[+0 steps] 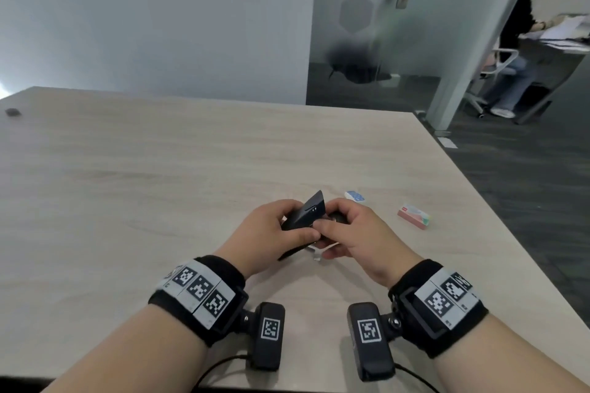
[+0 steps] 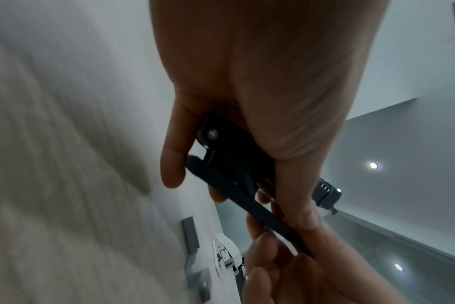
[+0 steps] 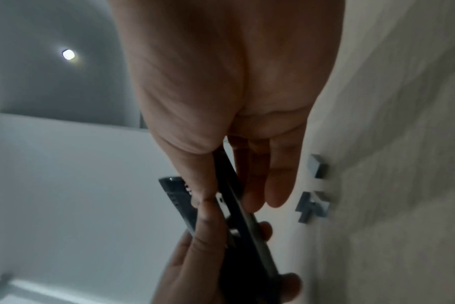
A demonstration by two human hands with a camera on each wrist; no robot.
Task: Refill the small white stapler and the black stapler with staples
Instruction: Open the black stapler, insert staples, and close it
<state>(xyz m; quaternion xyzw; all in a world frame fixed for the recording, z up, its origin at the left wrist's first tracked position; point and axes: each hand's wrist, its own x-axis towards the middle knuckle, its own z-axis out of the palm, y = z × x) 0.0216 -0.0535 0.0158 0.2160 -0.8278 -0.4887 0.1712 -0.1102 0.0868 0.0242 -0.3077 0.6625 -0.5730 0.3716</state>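
Your left hand (image 1: pixel 274 226) grips the black stapler (image 1: pixel 305 212) by its hinge end, fingers curled round the body and thumb on top, holding it up off the table (image 1: pixel 191 169). The stapler's top arm is swung open and tilts up and away from you. Your right hand (image 1: pixel 348 233) pinches the stapler's other end, thumb above and fingers underneath, so both hands meet on it. The small white stapler (image 2: pixel 227 254) lies on the table directly below the black stapler, mostly hidden from the head view by your hands; whether it is open I can't tell. Loose gray staple strips (image 3: pixel 312 203) lie on the table just beside the black stapler. A blue-and-white staple box (image 1: pixel 355 196) sits near the black stapler, to its right, and a pink staple box (image 1: pixel 414 215) lies farther right.
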